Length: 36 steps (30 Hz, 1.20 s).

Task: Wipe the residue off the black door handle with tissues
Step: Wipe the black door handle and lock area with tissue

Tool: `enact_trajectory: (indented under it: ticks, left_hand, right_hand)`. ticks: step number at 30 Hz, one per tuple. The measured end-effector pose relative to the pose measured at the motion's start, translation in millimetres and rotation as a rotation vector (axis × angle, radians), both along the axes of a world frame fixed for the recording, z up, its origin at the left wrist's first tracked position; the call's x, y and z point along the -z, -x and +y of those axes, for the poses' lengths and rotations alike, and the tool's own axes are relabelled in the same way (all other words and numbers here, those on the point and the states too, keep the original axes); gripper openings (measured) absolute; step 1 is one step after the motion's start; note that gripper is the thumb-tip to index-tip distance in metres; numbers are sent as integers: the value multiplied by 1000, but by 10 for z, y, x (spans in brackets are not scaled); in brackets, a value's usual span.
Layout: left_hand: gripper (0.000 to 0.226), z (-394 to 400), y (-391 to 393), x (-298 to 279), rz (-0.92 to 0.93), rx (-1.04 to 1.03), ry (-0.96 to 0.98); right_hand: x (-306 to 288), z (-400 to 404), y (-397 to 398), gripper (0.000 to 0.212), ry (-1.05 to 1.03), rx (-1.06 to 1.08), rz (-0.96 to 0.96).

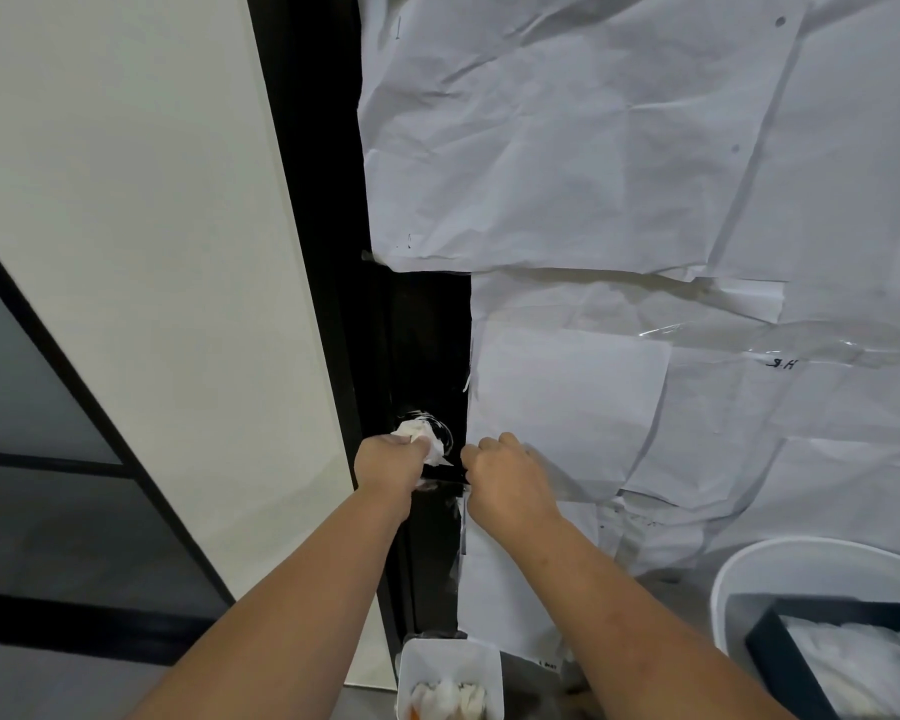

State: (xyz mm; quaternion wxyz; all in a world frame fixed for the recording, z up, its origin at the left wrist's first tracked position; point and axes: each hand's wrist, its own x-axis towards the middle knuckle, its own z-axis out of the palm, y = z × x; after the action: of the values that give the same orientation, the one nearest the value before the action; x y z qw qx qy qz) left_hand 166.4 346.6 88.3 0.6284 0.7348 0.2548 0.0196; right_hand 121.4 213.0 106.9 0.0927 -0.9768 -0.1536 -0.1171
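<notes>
Most of the black lever door handle (pixel 445 478) is hidden: only a short dark stretch shows between the left hand (pixel 392 464) and the right hand (pixel 507 478), and the crumpled white tissue (pixel 423 440) covers much of its round base, so any residue cannot be made out. The fingers of both hands curl away from the camera, so how they lie on the handle is out of sight. The small white rectangular bin of used tissues (pixel 450 679) is cut by the bottom edge, and the large white round tub (pixel 759 566) by the right and bottom edges.
</notes>
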Motion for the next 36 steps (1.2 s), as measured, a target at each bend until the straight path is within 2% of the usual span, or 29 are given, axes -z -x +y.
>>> enact_trajectory:
  ticks: [4, 6, 7, 10, 14, 19, 22, 24, 30, 33, 36]
  left_hand:
    - [22, 15, 46, -22, -152, 160, -590]
    - [25, 25, 75, -16, -188, 203, -709]
    - [25, 36, 93, -12, -199, 207, -710]
    - [21, 117, 157, 55, -221, 153, -611]
    - [21, 224, 284, 246, -101, 20, -321]
    - [24, 171, 350, 216, -107, -41, 22]
    - [20, 113, 351, 100, -185, -73, 100]
    - [24, 98, 329, 63, -242, -94, 78]
    - [28, 54, 178, -138, -430, -133, -375]
    - [30, 22, 135, -124, -489, -10, -631]
    - [26, 29, 70, 19, -465, 126, -880]
  right_hand:
    - [0, 0, 4, 15, -2, 1, 13]
    - [-10, -4, 14, 14, -1, 0, 17]
    - [-12, -8, 22, 13, 2, -2, 12]
    - [9, -20, 37, 11, -2, -4, 11]
    - [30, -23, 32, 11, -4, -9, 4]
    - [45, -4, 21, 14, -5, 1, -3]
    - [49, -4, 22, 14, 2, 7, -3]
    - [49, -4, 23, 14, 2, 9, -2]
    - [52, -7, 24, 12, -5, 8, -13]
    - [41, -9, 29, 10, 4, 0, -11]
    - [43, -16, 24, 11, -2, 3, -14]
